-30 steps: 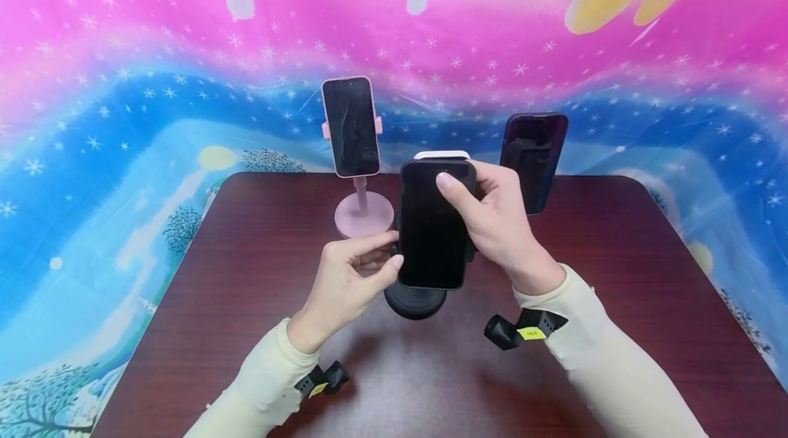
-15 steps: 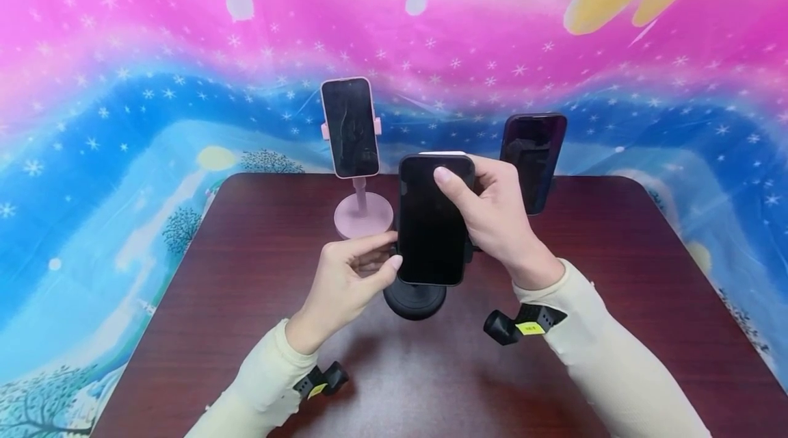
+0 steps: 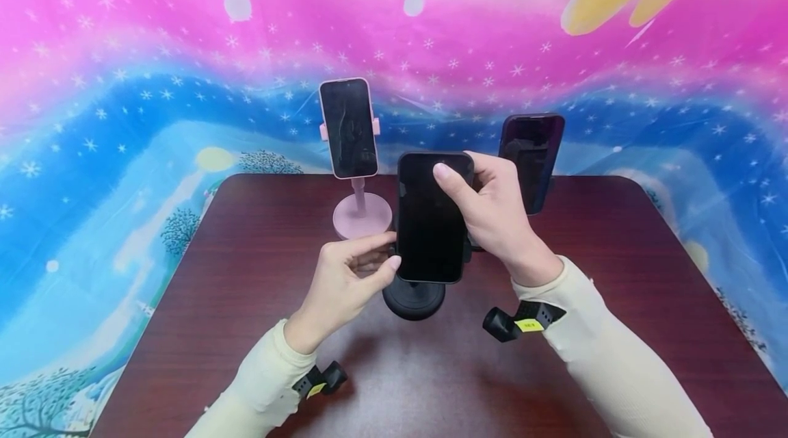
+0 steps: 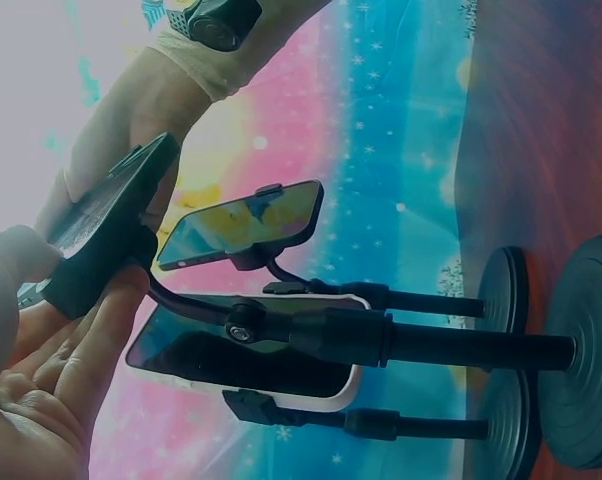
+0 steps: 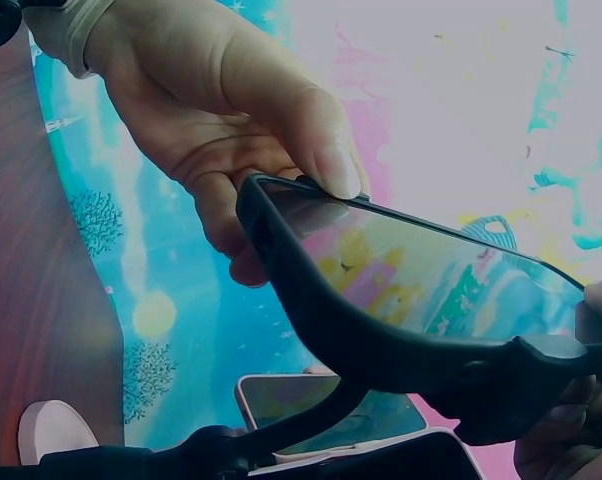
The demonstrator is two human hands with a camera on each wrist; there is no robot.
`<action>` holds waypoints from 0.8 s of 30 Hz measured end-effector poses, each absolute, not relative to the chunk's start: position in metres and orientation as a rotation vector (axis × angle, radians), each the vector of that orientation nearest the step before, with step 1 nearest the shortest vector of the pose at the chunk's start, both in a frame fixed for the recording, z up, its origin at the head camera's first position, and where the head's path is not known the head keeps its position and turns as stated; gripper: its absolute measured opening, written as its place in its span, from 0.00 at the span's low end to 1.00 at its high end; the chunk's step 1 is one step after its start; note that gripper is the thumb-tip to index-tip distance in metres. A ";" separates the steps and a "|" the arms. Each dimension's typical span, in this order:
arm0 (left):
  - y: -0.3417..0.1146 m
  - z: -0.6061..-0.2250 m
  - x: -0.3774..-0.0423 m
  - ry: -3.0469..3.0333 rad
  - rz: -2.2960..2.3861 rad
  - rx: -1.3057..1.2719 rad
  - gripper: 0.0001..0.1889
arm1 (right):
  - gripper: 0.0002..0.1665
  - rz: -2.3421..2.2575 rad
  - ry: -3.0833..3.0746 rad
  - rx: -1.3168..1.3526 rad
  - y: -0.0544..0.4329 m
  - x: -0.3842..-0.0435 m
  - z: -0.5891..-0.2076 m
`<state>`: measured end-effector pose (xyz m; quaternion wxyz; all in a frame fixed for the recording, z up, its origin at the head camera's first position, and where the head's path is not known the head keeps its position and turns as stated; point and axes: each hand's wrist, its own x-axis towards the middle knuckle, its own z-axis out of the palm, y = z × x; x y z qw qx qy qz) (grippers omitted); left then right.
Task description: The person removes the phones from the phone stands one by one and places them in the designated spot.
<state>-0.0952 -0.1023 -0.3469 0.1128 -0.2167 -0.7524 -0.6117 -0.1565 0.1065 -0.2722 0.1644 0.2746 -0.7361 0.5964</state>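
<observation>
A black phone [image 3: 431, 219] sits in the clamp [image 5: 481, 375] of a black phone stand [image 4: 431, 345], its dark screen facing the person. My right hand [image 3: 498, 212] grips the phone's upper right corner, with the thumb on the screen and the fingers behind. At the left side of the phone, my left hand [image 3: 341, 280] pinches the clamp end between thumb and fingers. In the left wrist view, its fingers lie under the clamp. The stand's curved neck [image 4: 186, 305] rises from a round base [image 3: 414, 300].
A pink stand [image 3: 362, 215] holds a pink-framed phone [image 3: 348, 126] behind to the left. Another dark phone [image 3: 531, 161] stands behind to the right. A white-cased phone [image 4: 251, 350] on a black stand is hidden in the head view. All stand on a dark red table [image 3: 258, 212].
The held phone's top has risen slightly, covering the white edge that showed behind it. My right hand rises slightly with it; my left hand keeps its place at the clamp.
</observation>
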 end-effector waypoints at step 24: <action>-0.103 -0.348 -0.095 -2.199 -1.815 -0.640 0.17 | 0.10 1.727 -2.069 0.776 0.106 -0.158 -0.271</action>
